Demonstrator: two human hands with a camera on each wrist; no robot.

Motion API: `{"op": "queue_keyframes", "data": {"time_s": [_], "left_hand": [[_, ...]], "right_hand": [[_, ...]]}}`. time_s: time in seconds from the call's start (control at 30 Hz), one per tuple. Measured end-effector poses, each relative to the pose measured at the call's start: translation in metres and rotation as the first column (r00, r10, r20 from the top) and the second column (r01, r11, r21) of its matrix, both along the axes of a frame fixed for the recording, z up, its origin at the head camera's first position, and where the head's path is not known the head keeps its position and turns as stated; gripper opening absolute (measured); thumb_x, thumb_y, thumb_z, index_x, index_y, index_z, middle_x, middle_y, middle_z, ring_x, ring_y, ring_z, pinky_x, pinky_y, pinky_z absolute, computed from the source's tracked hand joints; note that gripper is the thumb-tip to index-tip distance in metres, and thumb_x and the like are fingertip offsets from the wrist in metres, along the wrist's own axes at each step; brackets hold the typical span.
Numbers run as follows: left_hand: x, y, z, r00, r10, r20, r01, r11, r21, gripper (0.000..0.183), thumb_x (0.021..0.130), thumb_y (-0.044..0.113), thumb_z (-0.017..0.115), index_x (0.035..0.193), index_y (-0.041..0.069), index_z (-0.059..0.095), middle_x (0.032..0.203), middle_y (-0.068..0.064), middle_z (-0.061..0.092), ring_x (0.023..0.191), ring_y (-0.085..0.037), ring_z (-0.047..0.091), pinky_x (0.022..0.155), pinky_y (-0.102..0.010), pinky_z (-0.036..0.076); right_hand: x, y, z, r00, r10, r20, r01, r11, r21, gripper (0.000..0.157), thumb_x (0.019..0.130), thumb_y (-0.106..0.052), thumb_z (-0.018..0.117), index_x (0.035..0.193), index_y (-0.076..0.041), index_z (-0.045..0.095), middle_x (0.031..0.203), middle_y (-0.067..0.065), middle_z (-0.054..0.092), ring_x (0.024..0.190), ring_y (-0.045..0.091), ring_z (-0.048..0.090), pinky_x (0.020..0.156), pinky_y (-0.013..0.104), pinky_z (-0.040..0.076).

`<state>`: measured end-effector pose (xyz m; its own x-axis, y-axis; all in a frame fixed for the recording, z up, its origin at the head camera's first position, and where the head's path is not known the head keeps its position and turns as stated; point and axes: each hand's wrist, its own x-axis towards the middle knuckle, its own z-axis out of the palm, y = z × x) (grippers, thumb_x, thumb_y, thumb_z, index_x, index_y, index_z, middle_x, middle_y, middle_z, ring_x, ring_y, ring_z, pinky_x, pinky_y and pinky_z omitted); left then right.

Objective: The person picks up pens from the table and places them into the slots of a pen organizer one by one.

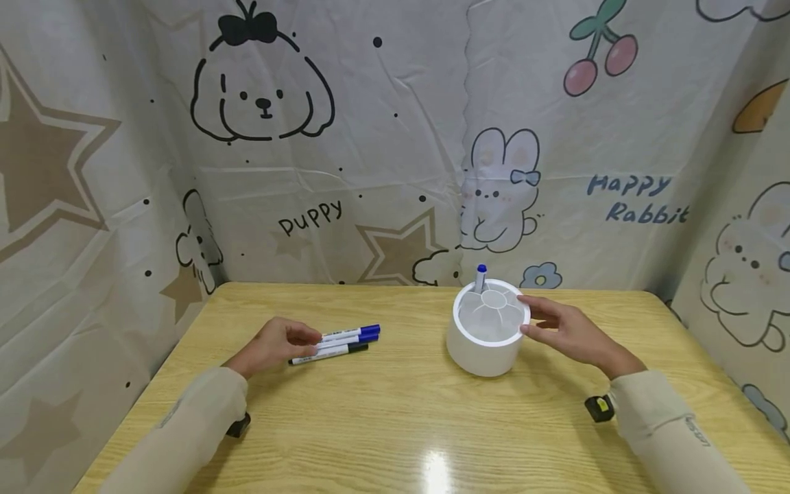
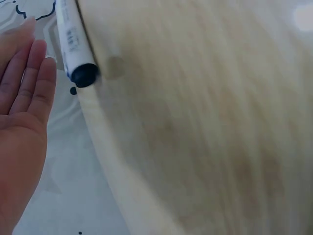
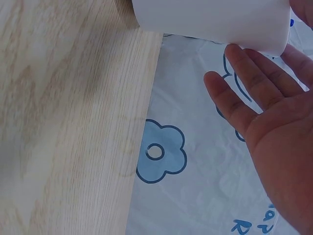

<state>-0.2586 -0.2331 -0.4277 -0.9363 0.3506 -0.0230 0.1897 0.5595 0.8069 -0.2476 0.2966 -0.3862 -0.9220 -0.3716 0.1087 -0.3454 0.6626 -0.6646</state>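
Three whiteboard markers lie side by side on the left of the table: an upper blue-capped marker (image 1: 370, 329), a second blue-capped marker (image 1: 369, 337) and a black-capped marker (image 1: 336, 353). My left hand (image 1: 280, 345) is over their left ends, fingertips right at the barrels. In the left wrist view its fingers look fairly straight beside the dark end of a marker (image 2: 74, 41). A round white pen holder (image 1: 484, 357) stands right of centre. My right hand (image 1: 570, 333) rests straight, spread fingers and thumb against its right side. A blue-ended marker (image 1: 481, 278) stands upright in a rear compartment.
The wooden table (image 1: 395, 418) has its far edge against a printed cloth backdrop (image 1: 395, 137), which also hangs at both sides. Small black devices (image 1: 599, 408) are worn at both wrists. A bright light reflection shows near the front of the table.
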Motion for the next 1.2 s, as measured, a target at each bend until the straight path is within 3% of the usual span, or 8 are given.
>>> {"op": "queue_keyframes", "data": {"time_s": [0.47,0.8,1.0,1.2], "left_hand": [[0.007,-0.013,-0.006,1.0,0.013,0.016,-0.011,0.995,-0.096,0.019,0.084,0.0,0.078,0.103,0.004,0.078,0.105,-0.009,0.074,0.101,-0.024,0.068,0.087,-0.039,0.056],[0.007,-0.019,-0.008,0.996,-0.073,0.053,0.078,0.993,-0.084,0.024,0.083,-0.002,0.078,0.106,0.005,0.077,0.12,-0.017,0.068,0.11,-0.032,0.065,0.094,-0.046,0.054],[0.002,-0.017,0.002,0.989,-0.147,-0.005,0.146,0.988,-0.048,0.022,0.088,0.002,0.075,0.11,0.002,0.076,0.111,-0.013,0.072,0.103,-0.028,0.068,0.087,-0.039,0.056],[-0.005,-0.007,0.023,0.989,-0.143,-0.031,0.143,0.99,-0.016,0.024,0.09,0.006,0.074,0.113,-0.001,0.074,0.11,-0.011,0.073,0.101,-0.023,0.069,0.083,-0.033,0.057]], "right_hand": [[0.001,0.001,0.003,1.0,0.007,-0.001,-0.007,1.0,-0.01,0.061,0.098,-0.027,0.067,0.148,0.001,0.045,0.144,0.026,0.05,0.119,0.043,0.059,0.091,0.047,0.055],[0.002,-0.001,0.006,1.0,0.029,0.0,-0.029,0.999,-0.024,0.061,0.097,-0.022,0.069,0.147,0.002,0.045,0.143,0.026,0.05,0.118,0.042,0.06,0.089,0.044,0.056],[0.002,-0.001,0.006,1.0,0.022,-0.002,-0.022,1.0,-0.019,0.06,0.097,-0.022,0.069,0.146,0.002,0.046,0.142,0.026,0.051,0.118,0.041,0.061,0.089,0.044,0.056],[0.003,-0.001,0.007,1.0,0.022,-0.002,-0.022,0.999,-0.024,0.06,0.097,-0.023,0.07,0.146,0.002,0.046,0.141,0.026,0.052,0.118,0.041,0.061,0.089,0.044,0.056]]}}
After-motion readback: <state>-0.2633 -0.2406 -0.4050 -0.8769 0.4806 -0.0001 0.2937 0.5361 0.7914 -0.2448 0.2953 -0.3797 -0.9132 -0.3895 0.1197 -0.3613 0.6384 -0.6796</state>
